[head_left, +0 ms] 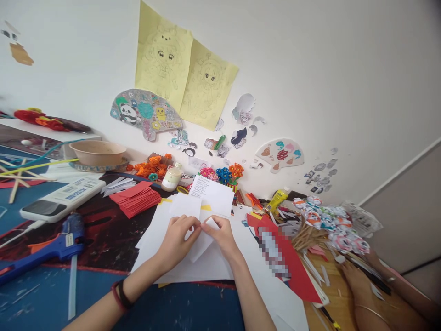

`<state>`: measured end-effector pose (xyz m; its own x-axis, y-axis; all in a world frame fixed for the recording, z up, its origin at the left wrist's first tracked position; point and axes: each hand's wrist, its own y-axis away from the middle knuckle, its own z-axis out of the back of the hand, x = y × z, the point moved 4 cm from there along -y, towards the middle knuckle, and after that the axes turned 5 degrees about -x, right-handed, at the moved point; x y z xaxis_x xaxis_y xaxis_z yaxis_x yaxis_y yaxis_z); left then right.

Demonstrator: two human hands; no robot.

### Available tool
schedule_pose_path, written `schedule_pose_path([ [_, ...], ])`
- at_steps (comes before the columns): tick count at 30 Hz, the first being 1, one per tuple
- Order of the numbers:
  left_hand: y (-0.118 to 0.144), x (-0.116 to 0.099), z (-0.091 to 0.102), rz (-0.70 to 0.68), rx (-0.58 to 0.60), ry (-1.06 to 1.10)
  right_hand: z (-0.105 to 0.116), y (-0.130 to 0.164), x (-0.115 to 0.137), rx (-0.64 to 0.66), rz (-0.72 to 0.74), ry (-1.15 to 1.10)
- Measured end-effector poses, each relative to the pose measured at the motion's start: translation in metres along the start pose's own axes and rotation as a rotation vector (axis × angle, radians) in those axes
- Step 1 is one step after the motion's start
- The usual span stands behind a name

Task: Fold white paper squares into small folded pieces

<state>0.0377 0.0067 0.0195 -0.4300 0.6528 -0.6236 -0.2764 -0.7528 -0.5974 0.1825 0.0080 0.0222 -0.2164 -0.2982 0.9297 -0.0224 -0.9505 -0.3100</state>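
Observation:
My left hand [179, 239] and my right hand [222, 236] meet over a small white sheet of paper [198, 250], each pinching its upper edge between thumb and fingers. That sheet lies on a loose stack of white paper [158, 230] on the table. More white sheets [213, 193], one with printed text, stand just behind my fingers. A dark and red band circles my left wrist.
A stack of red paper [136, 198] and a blue glue gun [51, 246] lie to the left, with a white device [62, 197] and a bowl [98, 151] behind. A red sheet [292, 264], glue bottle [277, 198] and paper flowers [330, 223] sit right. Another person's hand [356, 280] rests far right.

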Motion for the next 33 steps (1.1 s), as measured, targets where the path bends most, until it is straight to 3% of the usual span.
schedule_pose_path([
  [9, -0.001, 0.009, -0.008, 0.174, 0.058, 0.305, -0.004, 0.001, -0.009, -0.045, -0.085, -0.134],
  [21, -0.003, 0.018, -0.016, 0.24, 0.101, 0.37, 0.0, -0.002, -0.017, -0.109, -0.116, -0.152],
  [33, 0.001, 0.009, -0.02, 0.222, 0.149, 0.384, 0.039, -0.01, -0.024, -0.3, -0.111, -0.254],
])
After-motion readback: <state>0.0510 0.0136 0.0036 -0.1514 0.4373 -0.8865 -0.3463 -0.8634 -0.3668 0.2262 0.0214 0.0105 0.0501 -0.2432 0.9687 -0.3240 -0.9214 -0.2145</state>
